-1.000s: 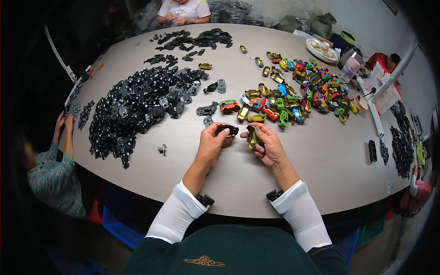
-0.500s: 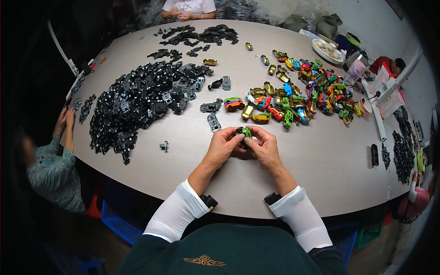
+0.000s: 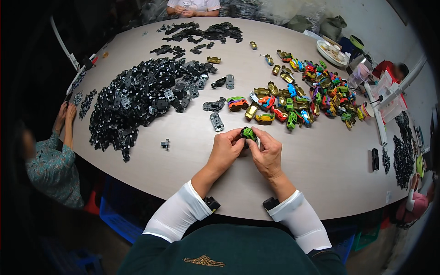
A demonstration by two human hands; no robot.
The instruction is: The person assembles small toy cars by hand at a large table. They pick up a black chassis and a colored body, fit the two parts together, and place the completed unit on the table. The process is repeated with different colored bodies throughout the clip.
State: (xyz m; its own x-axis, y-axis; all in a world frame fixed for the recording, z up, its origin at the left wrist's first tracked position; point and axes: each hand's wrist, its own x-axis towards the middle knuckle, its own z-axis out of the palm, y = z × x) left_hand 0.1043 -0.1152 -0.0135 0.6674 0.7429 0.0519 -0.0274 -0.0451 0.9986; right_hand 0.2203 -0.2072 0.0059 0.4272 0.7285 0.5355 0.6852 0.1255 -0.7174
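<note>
1. Since a second ago the person's two hands have come together: then each held a separate piece a little apart, and now both close on one small green toy car body above the front middle of the large round grey-beige bench.
2. The left hand curls around the left side of the green car, fingers closed on it, with a dark part pressed under the car between the two hands.
3. The right hand grips the car's right side, thumb and forefinger pinched at its top edge; both hands are narrow and holding.
4. The car is held just above the bench surface, near the person's side, not resting on it as far as can be told.
5. Just beyond the hands lies a single grey flat plastic chassis plate, and a small dark loose part sits further to the left.
6. A broad heap of black plastic chassis pieces covers the left half of the bench.
7. A spread of many-coloured toy car shells, gold, red, green and blue, lies on the right half, well apart from the black heap.
8. A second, smaller pile of black parts lies at the far edge, in front of another person in a white top.
9. At the left rim a person in a patterned teal sleeve rests both hands on the bench edge.
</note>
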